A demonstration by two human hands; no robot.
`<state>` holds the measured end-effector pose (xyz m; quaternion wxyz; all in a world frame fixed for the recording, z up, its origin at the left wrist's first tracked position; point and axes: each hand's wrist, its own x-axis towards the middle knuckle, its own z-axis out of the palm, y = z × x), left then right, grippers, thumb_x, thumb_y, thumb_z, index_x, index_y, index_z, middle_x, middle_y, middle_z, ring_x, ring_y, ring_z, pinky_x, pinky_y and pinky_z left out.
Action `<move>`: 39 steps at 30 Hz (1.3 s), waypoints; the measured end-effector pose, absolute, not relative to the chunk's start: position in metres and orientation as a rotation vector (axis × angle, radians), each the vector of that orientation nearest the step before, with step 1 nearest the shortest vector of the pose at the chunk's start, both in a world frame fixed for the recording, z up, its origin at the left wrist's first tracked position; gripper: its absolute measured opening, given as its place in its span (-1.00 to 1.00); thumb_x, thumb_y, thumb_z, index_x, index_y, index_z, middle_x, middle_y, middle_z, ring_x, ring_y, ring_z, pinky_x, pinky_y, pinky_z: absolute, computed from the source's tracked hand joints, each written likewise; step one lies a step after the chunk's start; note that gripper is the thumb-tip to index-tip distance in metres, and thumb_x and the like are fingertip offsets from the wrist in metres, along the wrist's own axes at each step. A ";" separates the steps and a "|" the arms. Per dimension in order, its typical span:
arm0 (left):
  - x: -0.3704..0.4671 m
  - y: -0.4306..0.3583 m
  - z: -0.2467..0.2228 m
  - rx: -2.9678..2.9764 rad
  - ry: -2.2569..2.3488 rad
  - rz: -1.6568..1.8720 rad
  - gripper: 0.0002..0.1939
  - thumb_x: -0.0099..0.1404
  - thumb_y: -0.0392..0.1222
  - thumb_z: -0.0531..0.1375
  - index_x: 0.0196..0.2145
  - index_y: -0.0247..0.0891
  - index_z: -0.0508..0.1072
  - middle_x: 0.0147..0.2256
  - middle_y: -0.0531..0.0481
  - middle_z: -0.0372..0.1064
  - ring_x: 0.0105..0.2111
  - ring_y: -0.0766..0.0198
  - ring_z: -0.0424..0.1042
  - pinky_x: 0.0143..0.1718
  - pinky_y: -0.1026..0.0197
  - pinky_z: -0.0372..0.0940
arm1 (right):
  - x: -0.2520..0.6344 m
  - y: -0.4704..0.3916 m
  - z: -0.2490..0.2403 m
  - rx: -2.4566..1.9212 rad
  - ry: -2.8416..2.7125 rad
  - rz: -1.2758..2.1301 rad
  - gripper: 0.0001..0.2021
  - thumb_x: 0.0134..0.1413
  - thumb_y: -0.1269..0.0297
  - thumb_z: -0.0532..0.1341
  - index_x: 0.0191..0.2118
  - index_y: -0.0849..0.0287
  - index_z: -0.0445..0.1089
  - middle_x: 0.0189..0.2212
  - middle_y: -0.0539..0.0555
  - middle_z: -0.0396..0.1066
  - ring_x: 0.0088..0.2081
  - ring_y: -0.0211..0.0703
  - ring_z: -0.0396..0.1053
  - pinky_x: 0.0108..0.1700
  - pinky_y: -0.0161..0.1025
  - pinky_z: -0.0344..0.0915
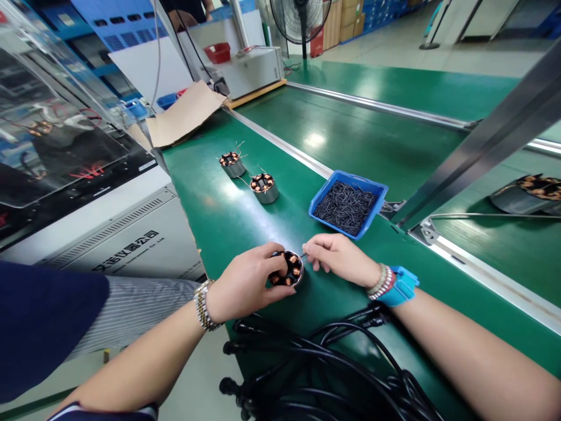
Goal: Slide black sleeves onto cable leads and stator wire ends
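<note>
My left hand (248,279) grips a motor stator (293,270), a metal ring with copper coils inside, resting on the green table. Its thumb and fingers lie around and over the ring. Just right of that stator, my right hand (335,257) pinches a small dark piece (303,255) at the stator's rim, perhaps a short black sleeve; its exact kind is too small to tell. Beyond the hands stands a blue tray (380,202) full of short black tubes (346,206). Two more stators, one nearer (264,188) and one farther (232,164), sit upright with wires sticking out.
Thick black cables (350,362) lie on the table close to me. A metal post (473,140) rises at the right, by an aluminium rail. Cardboard (188,114) lies at the far left end. A person's sleeve (44,316) is at left, beside a white instrument cabinet (131,234).
</note>
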<state>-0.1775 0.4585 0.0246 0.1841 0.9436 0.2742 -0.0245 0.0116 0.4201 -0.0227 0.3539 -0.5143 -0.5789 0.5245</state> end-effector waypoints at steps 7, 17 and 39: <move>-0.178 0.458 0.024 2.650 0.777 -0.054 -0.78 0.10 -0.05 0.15 -0.46 -0.27 0.31 -0.23 -0.04 0.23 -0.37 0.30 0.27 -0.38 0.24 0.22 | 0.014 0.420 -0.021 -1.281 -1.617 1.237 -0.87 0.01 0.30 0.09 -0.44 0.23 0.31 -0.57 -0.04 0.27 -0.53 -0.37 0.20 -0.45 -0.39 0.16; -0.177 0.459 0.023 2.662 0.746 -0.026 -0.79 0.11 -0.05 0.14 -0.47 -0.27 0.32 -0.26 -0.05 0.24 -0.38 0.31 0.27 -0.39 0.24 0.23 | 0.005 0.420 -0.023 -1.359 -1.844 0.993 -0.76 0.09 0.31 0.02 -0.53 0.23 0.28 -0.62 -0.05 0.25 -0.52 -0.36 0.17 -0.43 -0.38 0.09; -0.175 0.441 0.024 2.659 0.763 -0.012 -0.75 0.09 0.00 0.15 -0.40 -0.26 0.31 -0.24 -0.07 0.27 -0.35 0.27 0.31 -0.36 0.21 0.27 | 0.018 0.406 0.012 -1.629 -2.318 0.264 -0.81 -0.02 0.48 0.03 -0.39 0.25 0.38 -0.43 0.15 0.34 -0.33 -0.16 0.24 -0.27 -0.24 0.21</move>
